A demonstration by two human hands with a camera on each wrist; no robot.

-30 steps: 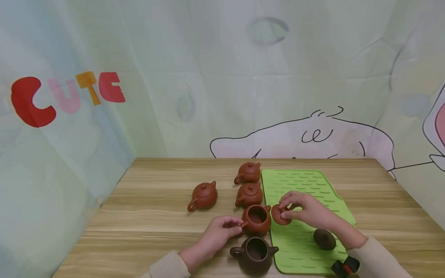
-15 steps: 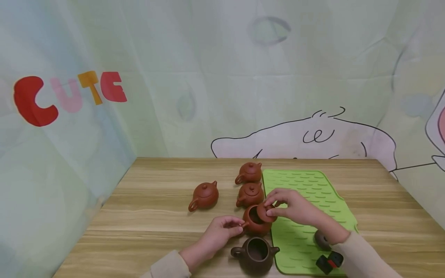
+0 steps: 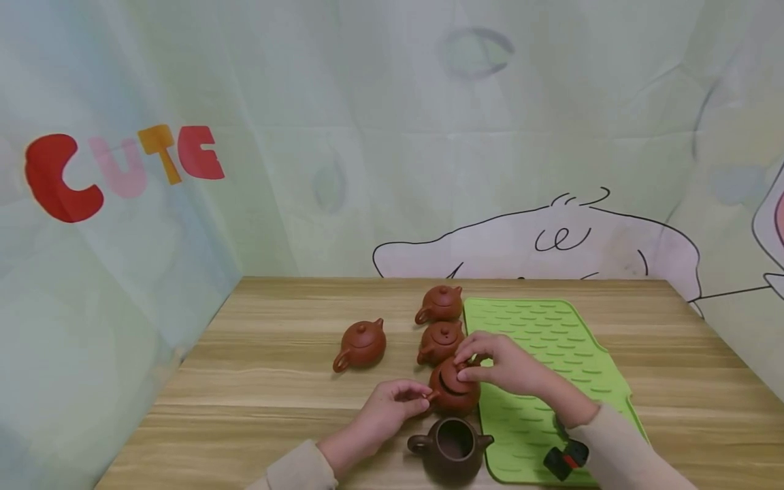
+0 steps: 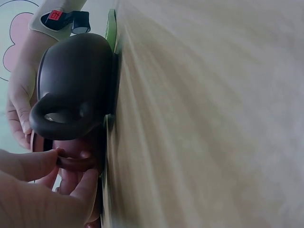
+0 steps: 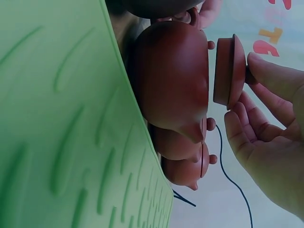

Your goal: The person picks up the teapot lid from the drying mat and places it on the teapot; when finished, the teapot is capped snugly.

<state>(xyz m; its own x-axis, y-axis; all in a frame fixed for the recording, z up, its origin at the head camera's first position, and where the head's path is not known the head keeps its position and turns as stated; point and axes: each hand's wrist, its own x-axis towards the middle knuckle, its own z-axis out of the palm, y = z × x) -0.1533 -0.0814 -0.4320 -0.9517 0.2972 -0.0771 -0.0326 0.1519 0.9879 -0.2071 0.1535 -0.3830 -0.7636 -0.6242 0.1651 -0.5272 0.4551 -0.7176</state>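
My left hand pinches the handle of a reddish-brown clay teapot at the mat's left edge. By its knob, my right hand holds a matching teapot lid just above that pot's mouth. A gap shows between lid and rim in the right wrist view. Nearer the front stands a dark brown teapot without a lid; in the left wrist view it partly hides the reddish pot.
Two lidded reddish teapots, one in front and one farther back, stand behind. Another lidded teapot sits to the left. A green ridged mat covers the right part of the wooden table.
My right hand has carried the lid leftward from over the mat to above the reddish teapot's opening. My left hand has kept its place on the handle.
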